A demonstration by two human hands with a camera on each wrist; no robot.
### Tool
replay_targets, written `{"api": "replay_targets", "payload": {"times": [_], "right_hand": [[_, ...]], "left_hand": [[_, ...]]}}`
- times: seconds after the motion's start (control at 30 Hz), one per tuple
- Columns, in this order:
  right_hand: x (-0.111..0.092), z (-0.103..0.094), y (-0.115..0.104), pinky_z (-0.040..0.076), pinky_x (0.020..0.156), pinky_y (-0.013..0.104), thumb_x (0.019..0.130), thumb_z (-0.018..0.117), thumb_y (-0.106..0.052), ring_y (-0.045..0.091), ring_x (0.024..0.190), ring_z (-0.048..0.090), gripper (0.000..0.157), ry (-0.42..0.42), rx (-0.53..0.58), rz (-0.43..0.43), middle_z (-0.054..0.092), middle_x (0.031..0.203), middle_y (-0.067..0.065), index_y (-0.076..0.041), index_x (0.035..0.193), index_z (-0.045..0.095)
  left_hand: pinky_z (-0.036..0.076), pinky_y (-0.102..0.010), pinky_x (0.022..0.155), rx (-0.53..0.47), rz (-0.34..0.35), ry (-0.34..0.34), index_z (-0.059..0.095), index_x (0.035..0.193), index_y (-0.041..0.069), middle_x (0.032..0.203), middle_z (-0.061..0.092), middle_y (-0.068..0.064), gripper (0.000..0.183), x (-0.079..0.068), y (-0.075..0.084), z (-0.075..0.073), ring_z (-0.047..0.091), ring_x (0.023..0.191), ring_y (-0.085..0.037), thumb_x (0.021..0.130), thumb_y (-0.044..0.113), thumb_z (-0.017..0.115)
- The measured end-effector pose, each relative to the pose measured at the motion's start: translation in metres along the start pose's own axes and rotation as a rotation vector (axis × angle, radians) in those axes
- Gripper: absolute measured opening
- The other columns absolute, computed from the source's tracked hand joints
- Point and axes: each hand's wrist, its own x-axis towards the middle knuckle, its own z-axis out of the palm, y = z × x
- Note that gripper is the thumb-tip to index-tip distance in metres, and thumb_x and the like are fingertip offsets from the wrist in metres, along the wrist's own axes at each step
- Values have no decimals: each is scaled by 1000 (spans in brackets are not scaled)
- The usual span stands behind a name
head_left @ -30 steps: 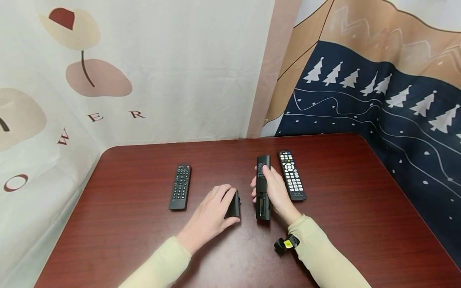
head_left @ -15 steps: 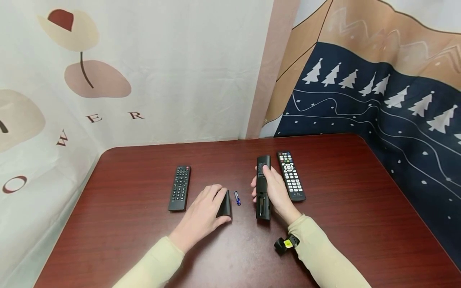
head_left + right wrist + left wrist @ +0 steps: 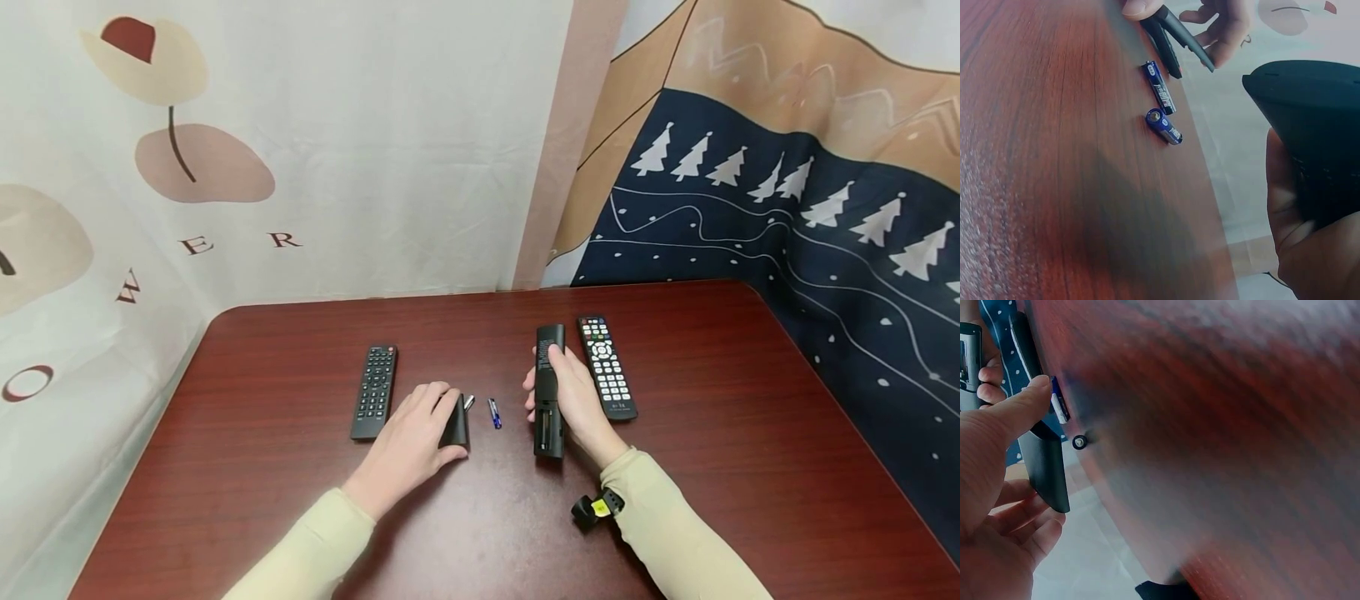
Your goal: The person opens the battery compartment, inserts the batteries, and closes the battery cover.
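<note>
Black plastic at the centre of the frame: the left hand [image 3: 407,442] pinches a curved battery cover [image 3: 456,427] between thumb and fingers, two slim blue cylindrical batteries [image 3: 495,413] at its right on the reddish wooden table [image 3: 480,533]. Right of centre, the right hand [image 3: 576,400] wraps its fingers round a long black remote [image 3: 546,392], open battery bay [image 3: 548,429] upward. Steady remote, cover laid flat, batteries unrolled: that looks wisest.

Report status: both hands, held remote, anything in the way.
Left hand grips black cover. Right hand holds remote, back up, battery compartment uncovered. Two loose batteries on table between hands; seemingly nothing blocking.
</note>
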Motion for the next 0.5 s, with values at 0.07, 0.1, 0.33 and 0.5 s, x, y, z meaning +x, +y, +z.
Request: {"api": "replay_targets", "payload": {"times": [0.07,0.1,0.33,0.5], "right_hand": [[0,0,0,61,57,43,112,31,-38,20,59,66,54,0,-2,1,64,85,9,4,146,40],[0,0,0,61,57,43,112,31,-38,20,59,66,54,-2,-3,1,64,85,9,3,146,40],[1,-1,1,61,59,45,112,30,-38,21,60,66,55,-6,-9,2,64,86,9,2,147,39],[1,-2,1,61,59,46,112,30,-39,20,60,66,55,-8,-7,1,64,86,9,3,148,38]], "left_hand": [[50,-40,96,3,4,4,61,123,2,118,58,-9,72,0,-2,0,57,107,-26,69,34,96],[50,-40,95,4,6,6,61,122,2,117,58,-9,72,0,-2,0,57,106,-26,68,34,96],[50,-41,94,21,3,0,62,121,2,116,58,-8,71,-2,-6,1,56,105,-26,68,34,96],[50,-42,93,40,3,-2,62,120,1,114,58,-9,70,-2,-9,1,56,103,-26,68,35,96]]}}
